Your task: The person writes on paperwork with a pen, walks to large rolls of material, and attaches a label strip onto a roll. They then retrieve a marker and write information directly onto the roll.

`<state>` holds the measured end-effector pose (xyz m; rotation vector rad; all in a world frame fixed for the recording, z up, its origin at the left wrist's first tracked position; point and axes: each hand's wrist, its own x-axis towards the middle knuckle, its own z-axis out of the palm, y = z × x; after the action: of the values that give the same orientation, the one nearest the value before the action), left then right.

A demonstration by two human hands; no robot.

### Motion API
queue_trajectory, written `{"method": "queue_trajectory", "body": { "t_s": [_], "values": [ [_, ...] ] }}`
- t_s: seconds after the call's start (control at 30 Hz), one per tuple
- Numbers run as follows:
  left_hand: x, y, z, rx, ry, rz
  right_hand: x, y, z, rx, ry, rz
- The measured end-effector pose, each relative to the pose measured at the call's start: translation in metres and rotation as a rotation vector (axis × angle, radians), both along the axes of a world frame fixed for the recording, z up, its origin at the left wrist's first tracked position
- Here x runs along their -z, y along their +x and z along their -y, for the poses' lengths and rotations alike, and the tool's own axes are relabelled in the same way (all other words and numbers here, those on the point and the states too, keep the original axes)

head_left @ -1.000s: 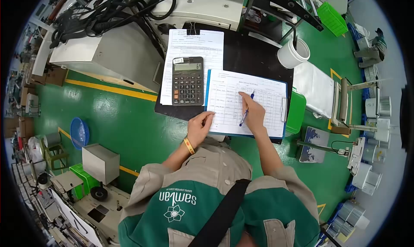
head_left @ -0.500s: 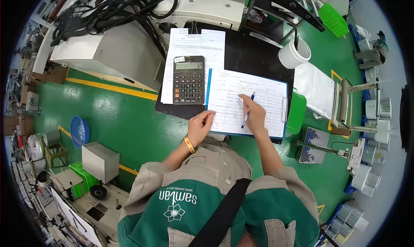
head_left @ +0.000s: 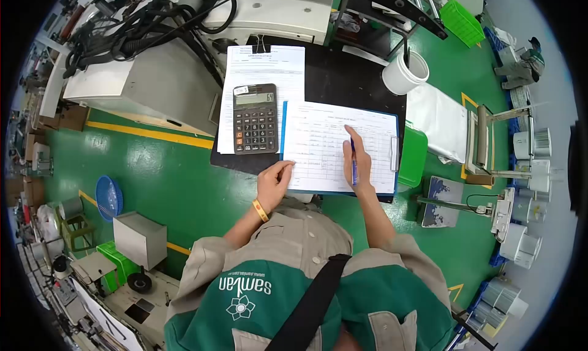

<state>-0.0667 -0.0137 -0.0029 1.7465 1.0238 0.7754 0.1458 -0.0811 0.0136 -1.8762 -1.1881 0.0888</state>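
Note:
A blue clipboard (head_left: 284,130) lies on the black table, carrying a printed form (head_left: 324,149) with a table of handwritten entries. My left hand (head_left: 274,184) is closed at its lower left edge, fingertips on the corner of the paper. Over the right part of the form, my right hand (head_left: 361,162) holds a blue pen (head_left: 354,170) against the palm, index finger stretched out to a row near the top. Left of the clipboard, a dark calculator (head_left: 256,119) showing 64 rests on more printed sheets (head_left: 288,69), held by a black binder clip (head_left: 261,47).
A white bucket (head_left: 404,73) stands at the back right of the black table (head_left: 337,69). Beyond the right edge are a green bin (head_left: 413,158) and a white wrapped stack (head_left: 435,121). Grey machine housing (head_left: 147,87) with black cables borders the left. Another person (head_left: 523,66) is far right.
My right index finger has stretched out and moved up the form, and the pen has turned back into the palm. My left hand stays at the clipboard's edge. The view has shifted slightly.

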Motion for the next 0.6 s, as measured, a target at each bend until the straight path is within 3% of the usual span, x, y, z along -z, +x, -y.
{"method": "queue_trajectory", "body": {
  "t_s": [0.03, 0.07, 0.17, 0.2, 0.3, 0.37, 0.53, 0.6],
  "values": [
    [0.001, 0.001, 0.001, -0.007, -0.004, 0.013, -0.008, 0.003, 0.001, 0.091, 0.074, -0.085],
    [0.001, 0.002, 0.002, -0.014, -0.008, 0.023, -0.014, 0.019, 0.008, 0.126, -0.067, -0.273],
    [0.003, 0.002, 0.001, -0.01, 0.012, 0.0, 0.001, 0.062, 0.006, 0.255, 0.113, -0.265],
    [0.001, 0.002, 0.001, -0.013, 0.014, -0.002, 0.002, 0.074, 0.004, 0.293, 0.109, -0.468],
    [-0.001, 0.005, 0.003, -0.023, 0.018, 0.006, 0.007, 0.092, 0.0, 0.234, 0.216, -0.624],
    [0.0, 0.005, 0.003, -0.036, 0.014, 0.017, 0.012, 0.095, -0.006, 0.22, 0.21, -0.604],
    [-0.006, 0.005, 0.003, -0.039, -0.041, -0.062, 0.009, 0.091, -0.013, 0.288, 0.103, -0.179],
    [-0.006, 0.005, 0.003, -0.041, -0.033, -0.057, 0.014, 0.094, -0.014, 0.278, 0.124, -0.165]
  ]
}}
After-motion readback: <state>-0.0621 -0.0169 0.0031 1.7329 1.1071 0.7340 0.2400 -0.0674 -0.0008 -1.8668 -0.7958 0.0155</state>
